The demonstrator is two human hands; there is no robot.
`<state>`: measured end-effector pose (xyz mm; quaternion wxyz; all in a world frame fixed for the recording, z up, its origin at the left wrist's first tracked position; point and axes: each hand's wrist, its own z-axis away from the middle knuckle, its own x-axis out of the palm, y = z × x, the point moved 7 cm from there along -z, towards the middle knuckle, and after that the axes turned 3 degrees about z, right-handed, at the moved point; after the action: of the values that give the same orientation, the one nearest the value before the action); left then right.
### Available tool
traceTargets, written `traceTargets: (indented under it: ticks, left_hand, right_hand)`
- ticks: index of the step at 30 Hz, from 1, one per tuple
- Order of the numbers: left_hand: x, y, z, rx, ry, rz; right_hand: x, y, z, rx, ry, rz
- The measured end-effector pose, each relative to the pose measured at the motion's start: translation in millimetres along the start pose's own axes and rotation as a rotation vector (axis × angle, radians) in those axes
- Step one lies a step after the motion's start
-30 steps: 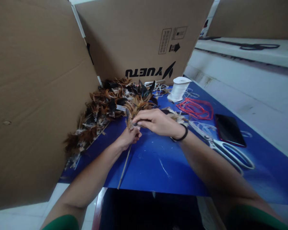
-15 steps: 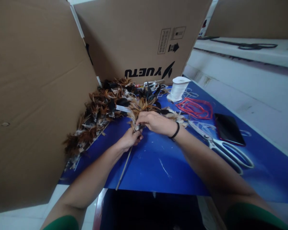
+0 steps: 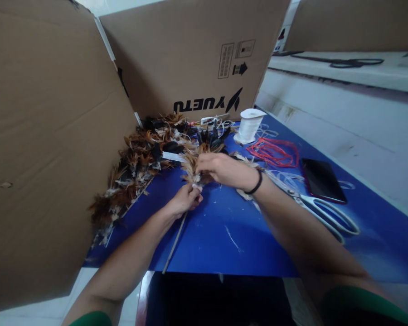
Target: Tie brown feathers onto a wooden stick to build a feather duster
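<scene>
My left hand (image 3: 187,198) is closed around a thin stick (image 3: 173,244), whose bare lower end slants toward the table's front edge. Brown and black feathers (image 3: 190,162) fan out from the stick's upper end. Just above the left hand, my right hand (image 3: 221,170) has its fingers bent in at the base of those feathers. Its fingertips are partly hidden, so what they pinch cannot be made out. A heap of brown, black and white feathers (image 3: 132,163) lies left of and behind the hands.
Right of my hands are a white ribbon spool (image 3: 250,127), red cord (image 3: 274,152), scissors (image 3: 319,208) and a dark phone (image 3: 323,180) on the blue table (image 3: 217,235). Cardboard panels (image 3: 190,59) stand behind and at the left. Black scissors (image 3: 353,62) lie on a ledge.
My right hand has shifted slightly and lifted a little off the left hand, opening a small gap between them. The left hand keeps its hold on the stick. The view has tilted slightly.
</scene>
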<state>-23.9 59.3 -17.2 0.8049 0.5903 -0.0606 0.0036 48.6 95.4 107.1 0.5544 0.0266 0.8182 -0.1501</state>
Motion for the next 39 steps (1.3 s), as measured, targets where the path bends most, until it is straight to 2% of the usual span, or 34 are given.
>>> traceTargets:
  ticks: [3, 5, 8, 11, 13, 17, 20, 23, 26, 33, 39]
  left_hand:
    - [-0.7, 4.6, 1.3, 0.017, -0.032, 0.056]
    - [-0.2, 8.9, 2.9, 0.030, -0.068, 0.099]
    - [-0.1, 15.4, 4.3, 0.056, -0.110, 0.151]
    - [-1.5, 17.0, 3.5, 0.062, -0.094, 0.123]
    - [-1.8, 15.0, 2.6, 0.053, -0.061, 0.064]
    - [0.7, 8.4, 2.4, 0.039, -0.013, -0.006]
    - [1.4, 5.3, 2.7, 0.075, 0.006, -0.033]
    - [0.3, 1.6, 1.8, 0.091, 0.011, -0.096]
    - [0.0, -2.4, 0.8, 0.075, -0.011, -0.127]
    - [3.6, -1.3, 3.3, 0.047, -0.074, -0.079]
    - [4.8, -0.5, 2.7, 0.024, -0.088, -0.036]
  right_hand:
    - [-38.1, 11.0, 12.2, 0.072, 0.228, -0.064]
    - [-60.4, 15.9, 21.9, 0.131, 0.332, -0.099]
    - [-82.6, 15.7, 33.2, 0.164, 0.407, -0.182]
    - [-90.2, 5.9, 37.1, 0.128, 0.417, -0.287]
    - [-82.1, -6.6, 32.1, 0.056, 0.324, -0.357]
    - [-42.2, -29.5, 13.8, -0.102, 0.059, -0.387]
    - [-9.2, -27.6, 1.9, -0.133, -0.044, -0.322]
    - [15.0, -15.0, -4.1, -0.095, -0.101, -0.250]
    - [21.8, -6.6, -5.4, -0.067, -0.085, -0.197]
    - [18.9, -8.5, -5.3, -0.104, -0.028, -0.082]
    - [25.9, -6.6, -6.2, -0.083, -0.082, 0.035]
